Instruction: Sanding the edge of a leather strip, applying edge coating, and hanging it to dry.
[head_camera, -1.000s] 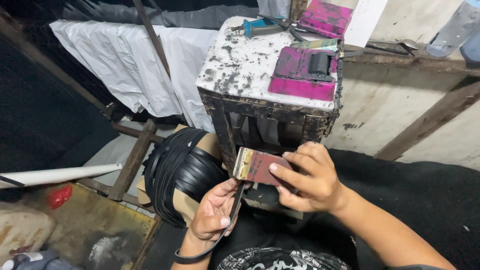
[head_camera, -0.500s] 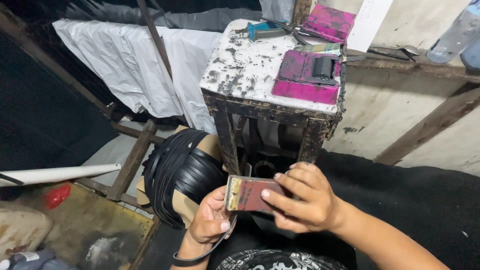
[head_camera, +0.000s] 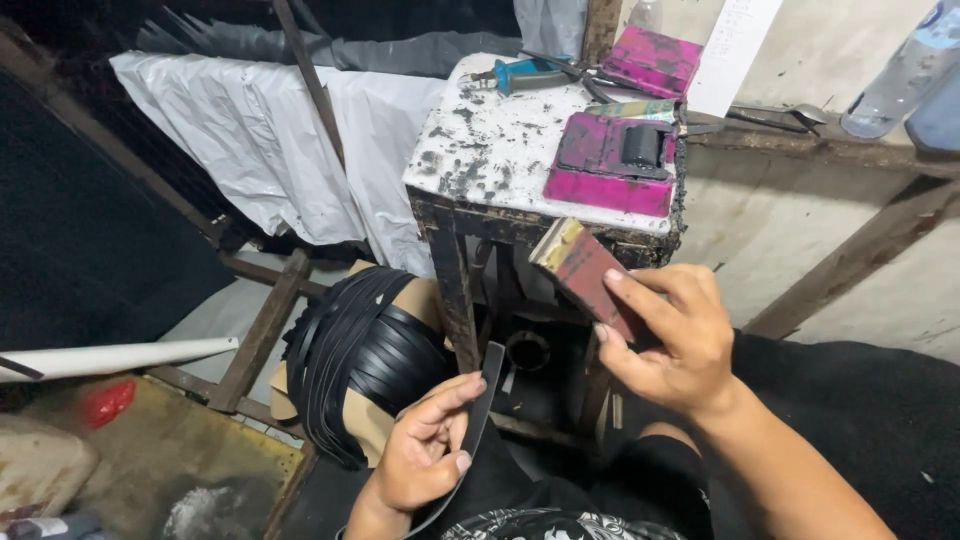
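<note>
My right hand (head_camera: 668, 338) grips a small dark-red block with a yellowish end (head_camera: 585, 268), held tilted just below the front edge of a small stained white table (head_camera: 495, 150). My left hand (head_camera: 425, 455) holds a narrow black strap (head_camera: 478, 420) that runs up between thumb and fingers and curves down toward my lap. The block and the strap are apart. A thick bundle of black straps (head_camera: 365, 355) wrapped over brown cardboard lies left of my left hand.
On the table lie a magenta-stained tray with a black roller (head_camera: 615, 160), a teal-handled tool (head_camera: 530, 72) and a magenta box (head_camera: 652, 60). A clear bottle (head_camera: 900, 75) stands on a wooden ledge at right. White plastic sheeting (head_camera: 260, 140) hangs left. A white pipe (head_camera: 110, 357) lies low left.
My right hand has lifted the block up and to the right, away from the strap. The two were together at my left hand before. The left hand keeps the strap.
</note>
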